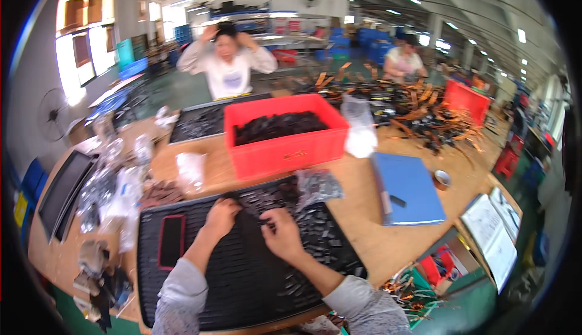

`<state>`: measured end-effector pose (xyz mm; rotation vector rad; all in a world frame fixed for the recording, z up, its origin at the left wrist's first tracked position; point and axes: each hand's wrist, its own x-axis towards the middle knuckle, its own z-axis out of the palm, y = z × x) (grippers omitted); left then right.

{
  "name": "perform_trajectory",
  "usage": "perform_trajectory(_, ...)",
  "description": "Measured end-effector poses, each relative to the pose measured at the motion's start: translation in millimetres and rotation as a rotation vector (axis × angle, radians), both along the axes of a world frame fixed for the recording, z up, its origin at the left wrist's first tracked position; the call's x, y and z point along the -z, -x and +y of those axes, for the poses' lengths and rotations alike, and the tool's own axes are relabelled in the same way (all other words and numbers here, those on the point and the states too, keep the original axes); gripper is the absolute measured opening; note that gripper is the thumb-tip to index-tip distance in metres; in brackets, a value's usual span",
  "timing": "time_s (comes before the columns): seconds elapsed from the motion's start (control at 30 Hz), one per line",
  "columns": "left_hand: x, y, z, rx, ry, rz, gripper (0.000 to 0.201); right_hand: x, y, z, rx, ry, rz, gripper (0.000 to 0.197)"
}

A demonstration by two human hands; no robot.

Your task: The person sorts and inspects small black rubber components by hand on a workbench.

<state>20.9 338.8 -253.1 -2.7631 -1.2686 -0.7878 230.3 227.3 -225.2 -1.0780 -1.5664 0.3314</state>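
A wide black tray (200,317) lies before me, with rows of dark strips on its left and many small loose black pieces (309,238) on its right. My left hand (223,217) is over the tray's upper middle, fingers closed beside dark material. What they grip is too blurred to name. To its right, my right hand (282,233) hovers over the tray with thumb and fingers curled together. Anything between them is too small to make out. A phone (172,242) with a red edge rests on the tray's left side.
Behind the tray stands a red bin (285,156) full of black pieces. A clear plastic bag (319,188) lies on the tray's far right corner. Right of it are a blue folder (412,199) and a cup (442,180). Across the table, a person (229,71) has both arms raised.
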Motion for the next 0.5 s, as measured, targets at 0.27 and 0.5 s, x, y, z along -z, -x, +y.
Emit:
perform_trajectory(0.27, -23.1, 6.6, -65.3, 0.0, -0.053, -0.078, 0.048, -5.7, 3.1, -8.4, -0.015, -0.021, -0.091, 0.02)
perform_trajectory(0.5, -43.1, 22.3, -141.1, 0.086, 0.077, -0.113, 0.051, -18.5, -26.8, 22.0, 0.178, 0.092, -0.174, 0.017)
